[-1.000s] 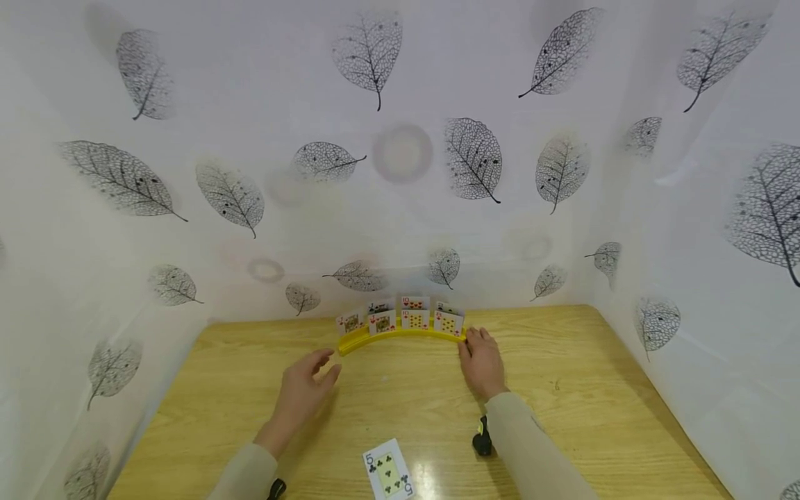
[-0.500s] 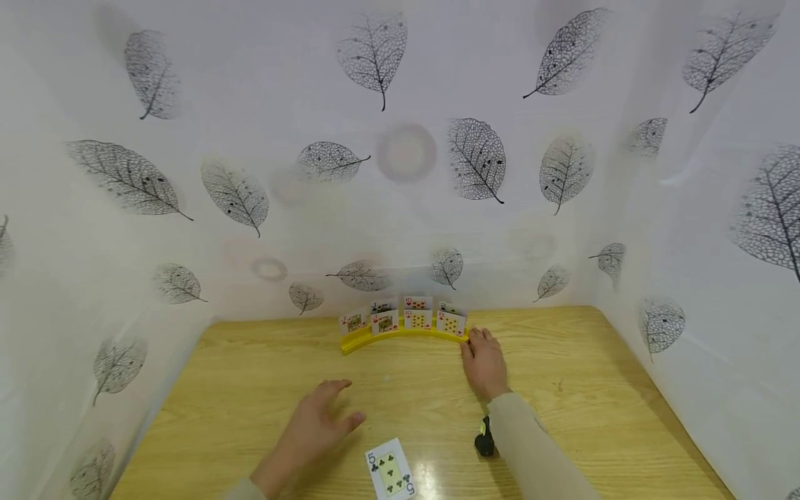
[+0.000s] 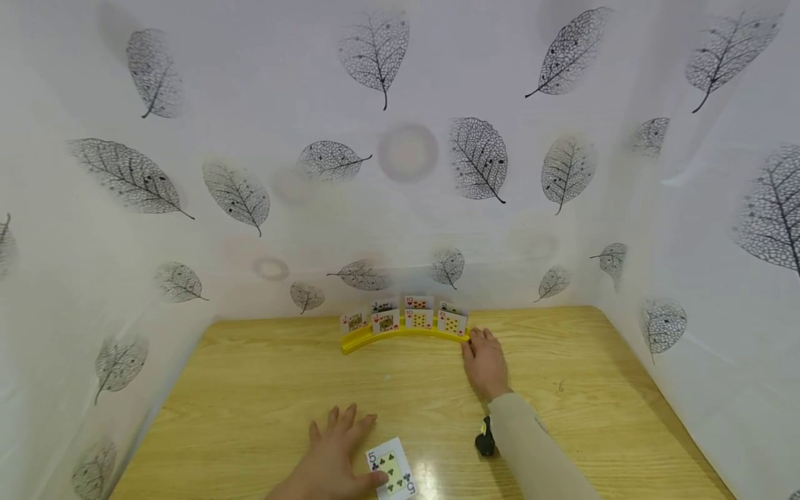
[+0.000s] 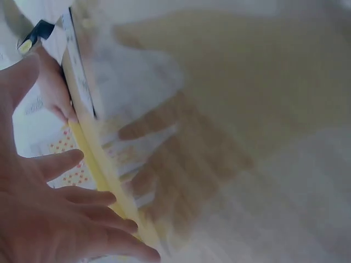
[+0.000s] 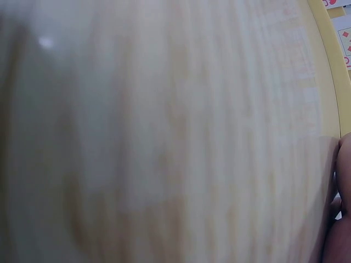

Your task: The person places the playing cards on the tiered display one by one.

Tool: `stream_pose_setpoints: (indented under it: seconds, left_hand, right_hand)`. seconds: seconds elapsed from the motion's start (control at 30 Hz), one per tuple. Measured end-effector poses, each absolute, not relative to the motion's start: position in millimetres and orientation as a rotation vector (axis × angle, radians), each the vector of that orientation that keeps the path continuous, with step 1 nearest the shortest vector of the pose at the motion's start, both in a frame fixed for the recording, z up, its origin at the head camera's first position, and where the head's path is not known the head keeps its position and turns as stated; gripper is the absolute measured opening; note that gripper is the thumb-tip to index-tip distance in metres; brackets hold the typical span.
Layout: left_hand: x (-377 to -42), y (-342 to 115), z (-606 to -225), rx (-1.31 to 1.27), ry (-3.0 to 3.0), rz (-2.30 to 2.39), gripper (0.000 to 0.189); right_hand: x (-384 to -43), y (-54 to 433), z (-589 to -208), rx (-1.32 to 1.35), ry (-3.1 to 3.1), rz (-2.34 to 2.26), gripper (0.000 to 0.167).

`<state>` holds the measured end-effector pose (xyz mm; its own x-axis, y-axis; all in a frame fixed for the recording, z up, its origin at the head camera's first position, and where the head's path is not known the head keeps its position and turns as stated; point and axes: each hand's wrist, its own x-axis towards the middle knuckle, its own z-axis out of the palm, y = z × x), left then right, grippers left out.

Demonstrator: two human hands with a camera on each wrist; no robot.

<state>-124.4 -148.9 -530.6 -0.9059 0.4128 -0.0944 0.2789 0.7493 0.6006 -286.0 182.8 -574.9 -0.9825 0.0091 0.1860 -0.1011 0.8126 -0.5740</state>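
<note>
A five of clubs (image 3: 395,460) lies face up near the table's front edge. My left hand (image 3: 331,455) is over the table beside it, fingers spread, the thumb tip over the card's left part; whether it presses the card I cannot tell. In the left wrist view the left hand (image 4: 60,213) has its fingers apart. At the back, a curved yellow card holder (image 3: 400,333) keeps several playing cards (image 3: 419,319) upright in two rows. My right hand (image 3: 486,364) grips the holder's right end between thumb and fingers; in the right wrist view only part of the fingers (image 5: 344,175) shows.
The wooden table (image 3: 250,375) has a white curtain with leaf prints (image 3: 400,229) along its back and sides. A small black object with a yellow mark (image 3: 484,439), apparently part of the wrist gear, is beside the right sleeve (image 3: 531,444).
My left hand has moved away from the holder's left end, down towards the front, to the five of clubs, and its fingers have spread. The right hand has stayed at the holder.
</note>
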Motion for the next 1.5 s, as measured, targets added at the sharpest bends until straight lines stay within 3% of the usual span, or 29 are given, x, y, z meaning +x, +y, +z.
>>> stream_pose_setpoints:
  seconds: [0.6,1.5]
  left_hand:
    - [-113.5,-141.7,-539.1,0.574,2.804,0.696,0.112]
    - [-123.4,-139.3,-534.2,0.455,2.75,0.835,0.093]
  right_hand:
    - [-286.2,182.9,-575.6,0.079,-2.816,0.895,0.055]
    - [-286.0,183.3,-575.2,0.081,-2.813,0.912,0.055]
